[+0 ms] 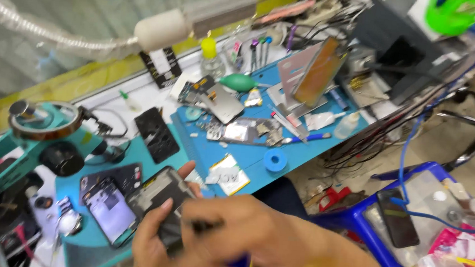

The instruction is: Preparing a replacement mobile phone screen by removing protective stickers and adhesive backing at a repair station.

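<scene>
Blurred right hand [258, 241], finger state indiscernible, overlaps the left hand [155, 239], whose fingers clasp a dark opened phone [160, 198] at the tabletop's [303, 149] near edge, its long axis running near-to-far; blue bin [365, 215] holds another phone [397, 217].

Probably a phone repair workshop: blue work mat [303, 149], opened phones [156, 134], screwdrivers [260, 50], microscope [36, 136].

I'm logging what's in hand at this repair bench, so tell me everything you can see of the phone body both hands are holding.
The opened phone body is a dark, flat rectangle, its inner face up and tilted, with greyish internal parts showing. The left hand grips its lower edge, thumb on top; the blurred right hand covers its right end, pressing a thin dark tool to it. It sits above the blue work mat, beside a lit phone.
</scene>
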